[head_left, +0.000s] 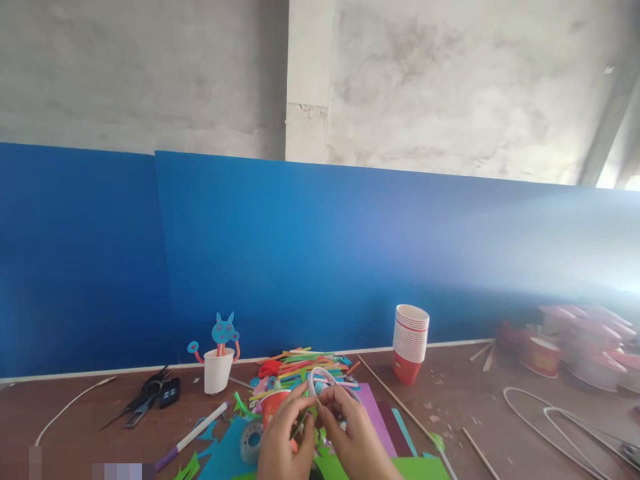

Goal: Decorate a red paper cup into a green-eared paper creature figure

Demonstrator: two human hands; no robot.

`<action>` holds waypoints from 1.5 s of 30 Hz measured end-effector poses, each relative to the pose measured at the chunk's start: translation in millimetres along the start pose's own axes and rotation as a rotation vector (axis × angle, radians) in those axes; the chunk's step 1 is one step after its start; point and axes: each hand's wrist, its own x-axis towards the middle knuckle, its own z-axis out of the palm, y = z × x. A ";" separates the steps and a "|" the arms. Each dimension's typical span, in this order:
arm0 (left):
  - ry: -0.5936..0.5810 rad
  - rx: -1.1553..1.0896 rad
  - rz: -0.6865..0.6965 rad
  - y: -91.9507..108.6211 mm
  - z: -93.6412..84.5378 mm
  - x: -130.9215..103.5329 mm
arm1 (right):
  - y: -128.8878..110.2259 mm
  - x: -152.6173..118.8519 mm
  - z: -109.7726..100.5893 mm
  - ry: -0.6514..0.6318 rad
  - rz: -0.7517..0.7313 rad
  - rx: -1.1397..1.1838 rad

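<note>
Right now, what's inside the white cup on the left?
Orange stems bearing a blue figure rise from the white cup; its wall hides their lower ends and the cup's bottom.

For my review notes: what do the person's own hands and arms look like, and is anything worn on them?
The left hand and right hand are both bare: no gloves, and no sleeve shows before the picture cuts off at the bottom edge.
</note>
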 end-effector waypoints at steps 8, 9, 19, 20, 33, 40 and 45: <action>0.001 -0.160 -0.123 10.5 -6.1 10.5 | -9.1 0.8 -2.9 -0.063 -0.041 -0.019; 0.009 -0.177 -0.124 8.8 -5.6 10.6 | -8.9 1.1 -3.5 -0.074 -0.038 0.011; 0.055 -0.086 0.043 -11.7 2.5 2.4 | -1.6 1.5 -3.8 -0.075 -0.016 0.047; 0.046 -0.109 0.022 -10.2 1.5 3.0 | -0.8 1.5 -3.7 -0.078 -0.012 0.049; -0.044 -0.255 -0.136 2.6 -10.9 15.0 | 3.5 2.7 0.6 -0.004 -0.059 -0.067; -0.043 -0.246 -0.092 12.8 -15.9 16.0 | 0.8 -0.3 2.8 0.060 -0.042 -0.078; -0.053 -0.267 -0.080 14.8 -19.7 15.9 | -4.2 -1.9 1.1 0.041 0.008 0.037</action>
